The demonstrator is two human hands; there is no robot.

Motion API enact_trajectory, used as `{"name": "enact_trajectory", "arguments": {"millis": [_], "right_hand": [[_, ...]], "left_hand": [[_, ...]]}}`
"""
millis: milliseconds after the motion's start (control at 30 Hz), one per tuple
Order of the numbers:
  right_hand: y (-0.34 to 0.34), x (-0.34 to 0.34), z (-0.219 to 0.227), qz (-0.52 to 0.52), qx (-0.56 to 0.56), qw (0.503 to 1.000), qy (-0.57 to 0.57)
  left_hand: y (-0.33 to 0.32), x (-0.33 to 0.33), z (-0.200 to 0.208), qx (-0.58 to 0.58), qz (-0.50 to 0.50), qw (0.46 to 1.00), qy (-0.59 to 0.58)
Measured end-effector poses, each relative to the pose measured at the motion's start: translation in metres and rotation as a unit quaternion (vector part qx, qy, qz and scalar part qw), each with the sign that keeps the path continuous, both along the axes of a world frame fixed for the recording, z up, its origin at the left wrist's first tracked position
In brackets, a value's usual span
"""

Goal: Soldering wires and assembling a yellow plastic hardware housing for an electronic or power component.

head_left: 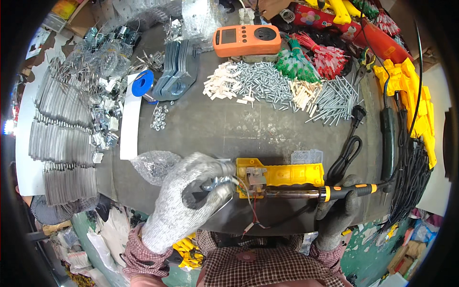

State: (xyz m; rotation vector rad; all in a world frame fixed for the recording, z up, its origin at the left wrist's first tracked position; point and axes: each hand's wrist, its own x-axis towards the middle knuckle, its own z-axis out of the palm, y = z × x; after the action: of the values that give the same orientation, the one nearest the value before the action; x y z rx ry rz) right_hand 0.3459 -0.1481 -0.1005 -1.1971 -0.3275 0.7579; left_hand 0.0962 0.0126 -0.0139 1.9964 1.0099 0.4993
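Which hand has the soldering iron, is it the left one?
No, the right hand holds the soldering iron by its black and orange handle.

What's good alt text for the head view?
A gloved right hand holds a soldering iron, its tip close to a component in an open yellow housing; the gloved left hand holds a shiny metal part. Beyond, on the dark table: an orange meter, screws, a blue spool.

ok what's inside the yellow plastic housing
In the left end of the yellow plastic housing sits a grey component; whatever lies directly beneath that component is covered.
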Motion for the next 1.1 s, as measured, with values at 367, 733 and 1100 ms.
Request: {"name": "enact_trajectory", "arguments": {"millis": [367,733,1100], "right_hand": [[0.005,-0.003,0.000,-0.016,0.007,0.999,0.037],[0.009,-0.004,0.007,0.013,-0.001,1.000,0.014],[0.005,-0.004,0.001,0.019,0.036,0.999,0.011]], "left_hand": [[-0.012,0.024,-0.016,0.035,0.042,0.998,-0.039],[-0.009,0.022,-0.003,0.014,-0.054,0.998,0.038],[-0.017,0.022,-0.008,-0.063,-0.077,0.993,-0.058]]}}
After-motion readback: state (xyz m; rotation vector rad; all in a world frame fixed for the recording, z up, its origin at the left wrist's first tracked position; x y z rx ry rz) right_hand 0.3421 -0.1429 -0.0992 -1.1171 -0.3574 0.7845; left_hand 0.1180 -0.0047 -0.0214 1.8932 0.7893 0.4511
